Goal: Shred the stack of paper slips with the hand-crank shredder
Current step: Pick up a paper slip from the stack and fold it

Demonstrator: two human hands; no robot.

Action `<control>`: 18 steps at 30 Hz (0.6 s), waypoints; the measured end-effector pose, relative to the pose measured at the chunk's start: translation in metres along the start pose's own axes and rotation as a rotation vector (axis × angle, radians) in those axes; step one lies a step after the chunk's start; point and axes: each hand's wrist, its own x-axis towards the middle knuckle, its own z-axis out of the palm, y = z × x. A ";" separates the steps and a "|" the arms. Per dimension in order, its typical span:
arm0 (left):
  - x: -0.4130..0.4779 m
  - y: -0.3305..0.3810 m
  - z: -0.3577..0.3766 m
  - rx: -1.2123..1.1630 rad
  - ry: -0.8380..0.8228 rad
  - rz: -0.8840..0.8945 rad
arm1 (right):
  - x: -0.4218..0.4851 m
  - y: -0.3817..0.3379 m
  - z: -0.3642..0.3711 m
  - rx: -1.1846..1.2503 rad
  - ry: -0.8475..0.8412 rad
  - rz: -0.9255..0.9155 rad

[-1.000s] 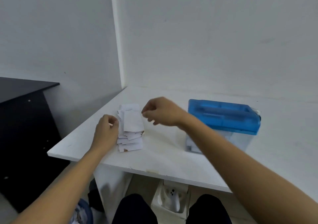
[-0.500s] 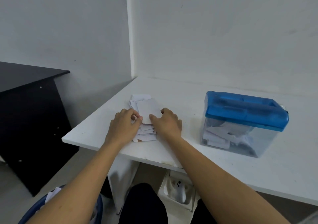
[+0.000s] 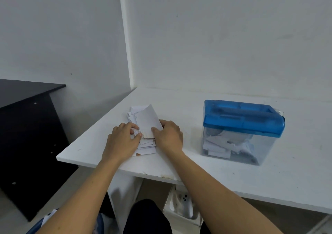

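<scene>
A loose stack of white paper slips [image 3: 145, 144] lies near the left front of the white table [image 3: 197, 172]. The top slip [image 3: 148, 121] is tilted up off the stack. My left hand [image 3: 123, 141] pinches its near left corner between thumb and fingers. My right hand [image 3: 169, 137] pinches the slip's near right edge, knuckles resting by the stack. The hand-crank shredder [image 3: 242, 131], a blue lid on a clear bin holding paper scraps, stands to the right of both hands, untouched. Its crank is barely visible at the far right end.
White walls meet in a corner behind the table. A black desk [image 3: 28, 126] stands to the left, across a gap. Under the table are my dark-trousered knees, a white box with a white object [image 3: 183, 206], and a blue bin [image 3: 45, 224] at lower left.
My right hand came down from above the stack to join the left at the slips. Both hands now hold the top slip, which has tilted up. The camera view shifted left.
</scene>
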 end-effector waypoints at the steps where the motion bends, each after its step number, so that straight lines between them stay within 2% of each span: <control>1: 0.000 0.000 0.000 0.003 0.001 0.001 | 0.000 0.000 0.000 0.011 0.003 -0.003; 8: -0.001 0.000 0.000 0.003 -0.006 -0.002 | 0.001 0.002 -0.005 0.138 0.025 0.017; 18: 0.000 0.001 0.000 0.020 -0.010 0.000 | 0.001 0.002 -0.008 0.171 0.062 0.054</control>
